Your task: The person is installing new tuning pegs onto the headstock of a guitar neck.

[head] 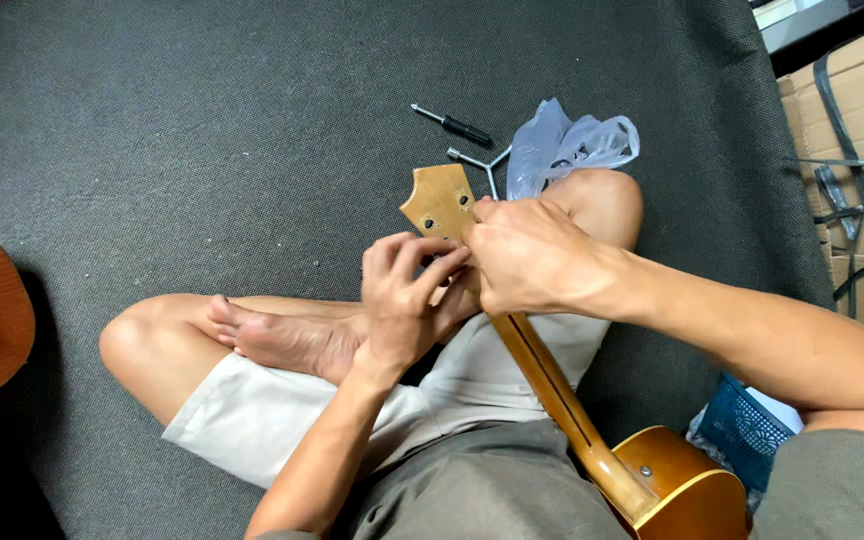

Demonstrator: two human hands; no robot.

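Person sits cross-legged on grey carpet (202,130), a small guitar (552,385) across the lap with its back up, body at lower right, headstock (439,200) pointing away. Both hands meet at the base of the headstock, touching each other. Left hand (407,300) is curled, fingertips (442,255) pressing the neck just below the headstock; what they pinch is hidden. Right hand (527,255) is closed around the neck at the same spot, thumb up against the headstock edge. Whether either holds a small part, cannot tell.

Judgement: hardware work at the tuner holes. To do it well: keep the right hand steadying the neck against the knee, let the left do the fine finger work, keep the headstock from twisting, don't force anything into the wood.

Screwdriver (457,125), three-arm wrench (482,163) and clear plastic bag (567,145) lie on the carpet just beyond the headstock, within reach. Blue basket (742,430) at right, cardboard box (862,150) at far right.
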